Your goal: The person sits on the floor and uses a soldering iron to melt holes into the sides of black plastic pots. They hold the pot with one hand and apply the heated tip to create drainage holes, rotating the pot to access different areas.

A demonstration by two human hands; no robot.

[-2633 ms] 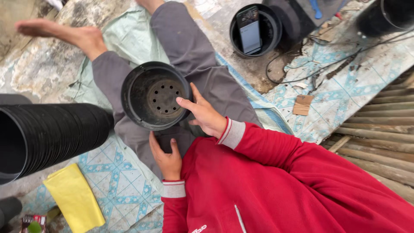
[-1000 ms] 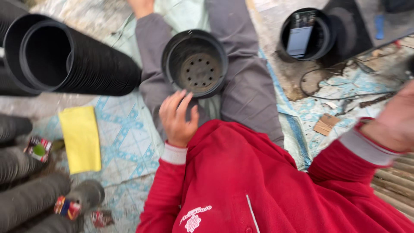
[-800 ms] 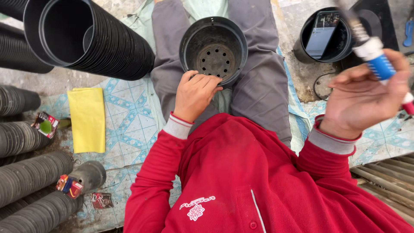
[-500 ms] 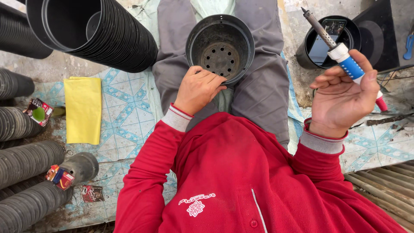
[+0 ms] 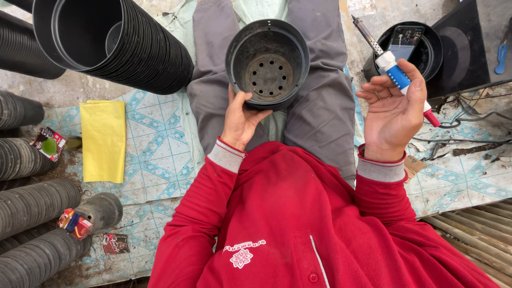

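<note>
I sit on the floor in a red top and grey trousers. My left hand [image 5: 241,119] grips the near rim of a black plastic pot [image 5: 268,63] held over my lap; its bottom shows a ring of round holes. My right hand [image 5: 393,111] is raised at the right, holding a soldering iron [image 5: 392,71] with a blue-and-white handle, a red end and a thin metal tip that points up and away. The iron's tip is well apart from the pot.
A long stack of nested black pots [image 5: 114,42] lies at the upper left, with more stacks [image 5: 37,213] down the left edge. A yellow cloth [image 5: 103,140] lies on the patterned mat. Another black pot holding a phone [image 5: 408,45] stands at the upper right, near cables [image 5: 464,120].
My right hand left the pot, reached off to the right, and came back holding the soldering iron. My left hand moved up from my lap to grip the pot's rim.
</note>
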